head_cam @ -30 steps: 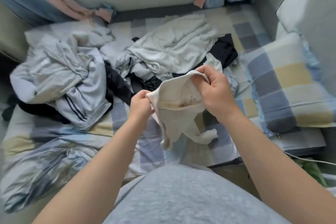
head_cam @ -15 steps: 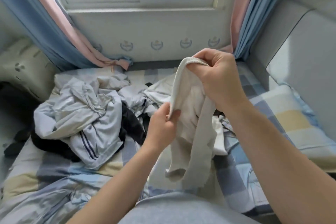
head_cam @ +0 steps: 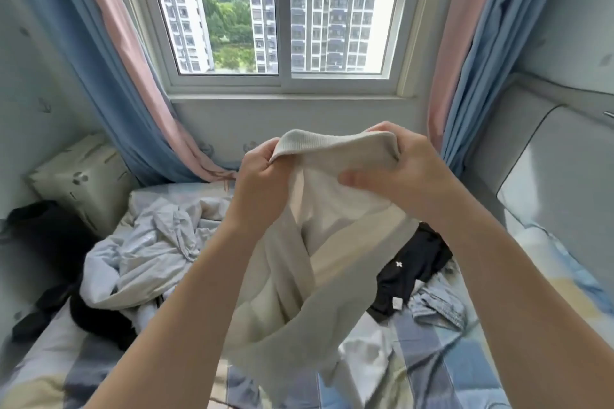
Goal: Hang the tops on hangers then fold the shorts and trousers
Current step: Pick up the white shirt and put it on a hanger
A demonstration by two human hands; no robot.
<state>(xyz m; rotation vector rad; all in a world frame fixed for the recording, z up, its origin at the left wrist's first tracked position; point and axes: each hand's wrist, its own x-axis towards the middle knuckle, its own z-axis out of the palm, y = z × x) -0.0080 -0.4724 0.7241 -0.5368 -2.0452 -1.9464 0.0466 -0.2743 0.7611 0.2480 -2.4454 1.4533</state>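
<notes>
The left hand [head_cam: 262, 173] is raised in front of the window, its fingers curled into a fist that pinches one end of a ribbed band. The right hand [head_cam: 398, 169] grips the other end of that band, fingers folded over the top edge and the thumb lying across the cloth, pointing towards the left hand. Both hold the same cream garment [head_cam: 332, 242], lifted clear of the bed.

The ribbed band runs level from left to right between the two fists, facing up. From there the garment hangs straight down, so its long axis is upright. The lower part is twisted, with a band of cloth crossing the body on a slant, and the bottom end droops just above the bed. Whether it is a top or shorts cannot be told.

Under it lies the bed [head_cam: 432, 359] with a check sheet. To the left is a rumpled heap of pale clothes [head_cam: 149, 252]; to the right, a black garment [head_cam: 412, 266] with a small white mark, touching a piece of denim [head_cam: 438, 302]. Behind the hands is the window [head_cam: 282, 10], flanked by blue and pink curtains [head_cam: 109, 83].
</notes>
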